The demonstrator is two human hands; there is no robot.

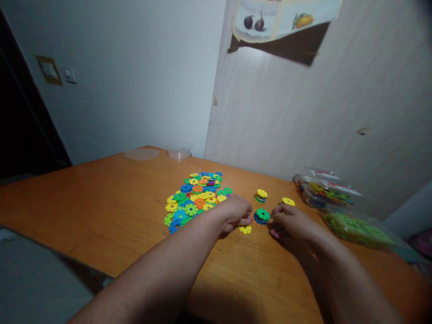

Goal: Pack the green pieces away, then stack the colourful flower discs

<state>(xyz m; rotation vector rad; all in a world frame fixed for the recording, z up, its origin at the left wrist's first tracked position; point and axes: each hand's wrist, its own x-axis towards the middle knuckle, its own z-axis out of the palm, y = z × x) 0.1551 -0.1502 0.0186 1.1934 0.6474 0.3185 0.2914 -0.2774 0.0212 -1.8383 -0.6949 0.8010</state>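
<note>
A heap of flat, flower-shaped plastic discs [195,198] in yellow, green, blue and orange lies on the orange wooden table [84,202]. My left hand [236,212] and my right hand [290,220] sit either side of a small stack of discs with a green one on top [262,216], fingertips touching it. A single yellow disc [245,229] lies just below my left hand. Another short stack with a yellow top [261,195] stands behind. One yellow disc [288,201] lies beside my right hand.
Clear plastic bags of more pieces [324,191] and of green pieces [357,229] lie at the right by the wall. A clear bowl [179,152] and a lid [141,154] sit at the table's far edge.
</note>
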